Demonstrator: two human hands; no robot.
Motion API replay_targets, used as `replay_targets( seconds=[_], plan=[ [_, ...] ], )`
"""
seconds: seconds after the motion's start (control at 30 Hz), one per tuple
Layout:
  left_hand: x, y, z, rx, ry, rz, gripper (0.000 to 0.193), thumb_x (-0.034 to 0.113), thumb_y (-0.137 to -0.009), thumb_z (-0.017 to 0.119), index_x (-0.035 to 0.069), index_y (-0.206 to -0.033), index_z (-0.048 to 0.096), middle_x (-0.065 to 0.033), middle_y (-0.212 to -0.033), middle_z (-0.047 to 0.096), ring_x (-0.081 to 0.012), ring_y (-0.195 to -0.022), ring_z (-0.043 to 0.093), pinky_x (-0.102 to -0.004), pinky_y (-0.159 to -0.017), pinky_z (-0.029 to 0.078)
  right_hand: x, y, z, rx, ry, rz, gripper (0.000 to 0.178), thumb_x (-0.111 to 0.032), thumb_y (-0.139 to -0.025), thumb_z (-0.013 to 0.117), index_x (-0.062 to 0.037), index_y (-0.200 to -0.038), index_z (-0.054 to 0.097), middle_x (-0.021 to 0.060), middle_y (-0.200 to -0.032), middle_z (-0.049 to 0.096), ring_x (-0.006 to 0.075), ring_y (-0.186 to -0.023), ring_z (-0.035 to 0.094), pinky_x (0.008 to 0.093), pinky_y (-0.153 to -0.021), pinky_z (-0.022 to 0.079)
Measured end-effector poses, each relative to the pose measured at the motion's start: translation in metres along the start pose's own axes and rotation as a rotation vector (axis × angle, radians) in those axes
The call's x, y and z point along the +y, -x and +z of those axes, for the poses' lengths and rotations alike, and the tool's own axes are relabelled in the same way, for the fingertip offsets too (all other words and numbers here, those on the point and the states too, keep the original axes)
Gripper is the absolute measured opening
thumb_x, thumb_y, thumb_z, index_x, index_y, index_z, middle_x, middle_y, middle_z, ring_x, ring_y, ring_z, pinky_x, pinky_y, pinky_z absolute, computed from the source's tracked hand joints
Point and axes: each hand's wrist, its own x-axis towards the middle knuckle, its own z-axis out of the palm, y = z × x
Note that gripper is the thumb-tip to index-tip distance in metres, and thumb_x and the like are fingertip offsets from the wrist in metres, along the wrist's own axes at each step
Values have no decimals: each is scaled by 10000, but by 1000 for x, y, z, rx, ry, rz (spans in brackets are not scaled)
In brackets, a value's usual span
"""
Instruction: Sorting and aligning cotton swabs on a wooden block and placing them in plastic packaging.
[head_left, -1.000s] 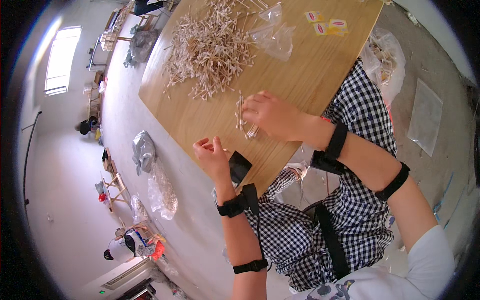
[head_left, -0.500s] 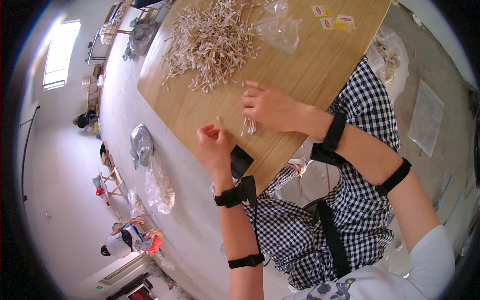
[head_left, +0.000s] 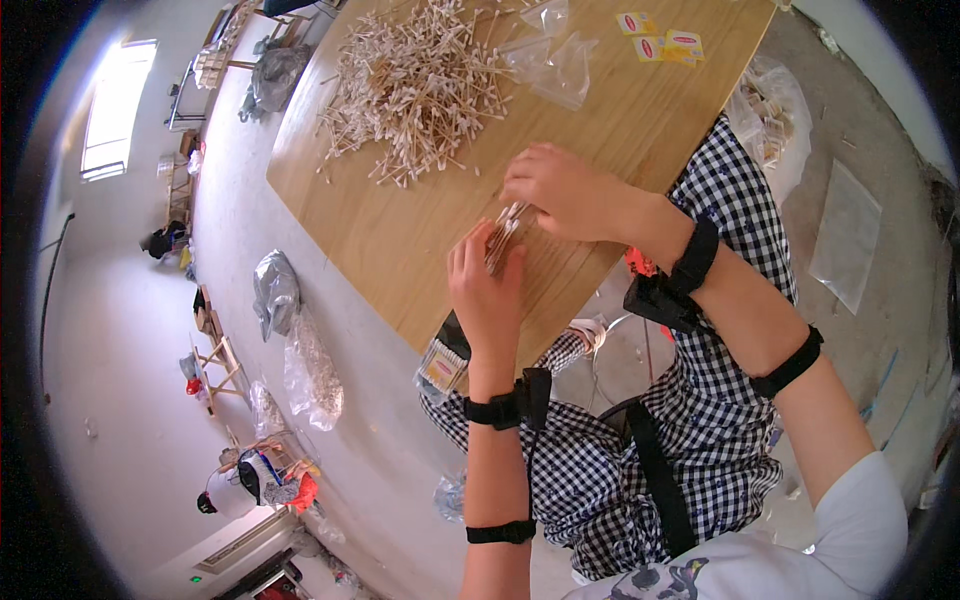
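Note:
A small bundle of cotton swabs (head_left: 506, 232) lies slantwise between my two hands above the wooden table (head_left: 375, 240). My right hand (head_left: 565, 195) has its fingers curled over the bundle's upper end. At the lower end, my left hand (head_left: 487, 285) closes its thumb and fingers around the swabs. Beyond both hands rises a big loose heap of cotton swabs (head_left: 415, 90). Beside my left wrist, at the table's near corner, sits a clear pack with a yellow label (head_left: 441, 368), next to a black object (head_left: 455, 333) partly covered by my hand.
Clear plastic bags (head_left: 560, 70) lie right of the heap, with several yellow-and-white cards (head_left: 650, 45) near the table's right edge. A bag of packs (head_left: 775, 120) stands on the floor at right, near a flat clear sheet (head_left: 846, 235). Filled bags (head_left: 312, 375) rest on the floor at left.
My left hand has moved right and up to the swab bundle and closed on it. My right hand has shifted slightly right, tilting the bundle. The yellow-labelled pack has come into view.

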Motion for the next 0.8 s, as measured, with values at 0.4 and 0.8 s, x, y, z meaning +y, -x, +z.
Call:
replay_targets(
  seconds=[0.4, 0.8],
  plan=[
    [4, 17, -1, 143, 79, -149, 195, 15, -818, 675, 17, -1012, 651, -132, -1028, 679, -272, -963, 642, -354, -853, 501, -14, -6, -2, -49, 151, 28, 81, -119, -739, 647, -110, -815, 673, 35, -882, 628, 215, -962, 582, 354, -908, 418],
    [-17, 27, -13, 131, 37, -119, 86, 2, -822, 674, 11, -908, 681, -105, -932, 702, -221, -833, 652, -314, -762, 513, -4, -10, -14, -34, 373, 37, 71, -151, -721, 621, -128, -743, 684, 37, -834, 645, 221, -921, 600, 384, -917, 405]
  ],
)
